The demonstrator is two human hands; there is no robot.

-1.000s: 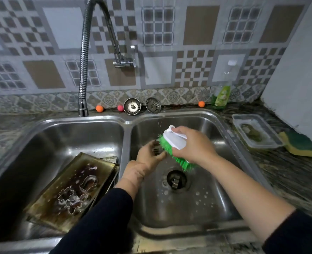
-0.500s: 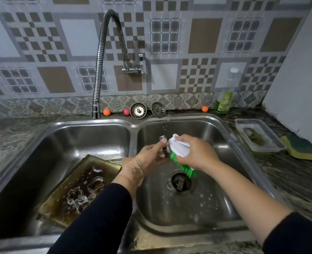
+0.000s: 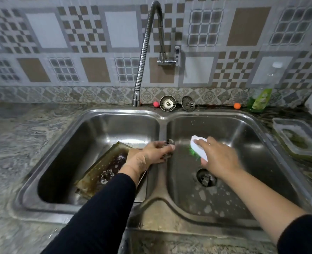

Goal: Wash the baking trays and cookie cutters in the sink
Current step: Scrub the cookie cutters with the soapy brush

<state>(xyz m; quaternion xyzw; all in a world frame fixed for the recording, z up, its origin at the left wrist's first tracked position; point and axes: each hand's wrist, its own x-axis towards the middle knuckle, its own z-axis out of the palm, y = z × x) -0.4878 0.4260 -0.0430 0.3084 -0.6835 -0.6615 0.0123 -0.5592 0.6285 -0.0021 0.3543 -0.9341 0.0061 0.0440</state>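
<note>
Over the divider of the double steel sink (image 3: 162,119), my left hand (image 3: 151,153) pinches a small metal cookie cutter (image 3: 170,142). My right hand (image 3: 218,158) grips a white scrub brush (image 3: 197,144) with green bristles above the right basin, a little to the right of the cutter and apart from it. A greasy brown baking tray (image 3: 100,167) leans in the left basin. On it lies a flower-shaped cutter (image 3: 106,176); my left forearm hides part of the tray.
The flexible tap (image 3: 148,43) arches over the sink's middle. Two metal strainers (image 3: 168,103), small coloured balls and a green soap bottle (image 3: 259,99) line the back ledge. A clear plastic tub (image 3: 296,139) sits on the right counter. Suds dot the right basin around the drain (image 3: 205,177).
My hands have come apart. The left hand carried the cutter left to the divider, and the brush no longer touches it. The view has shifted left.
</note>
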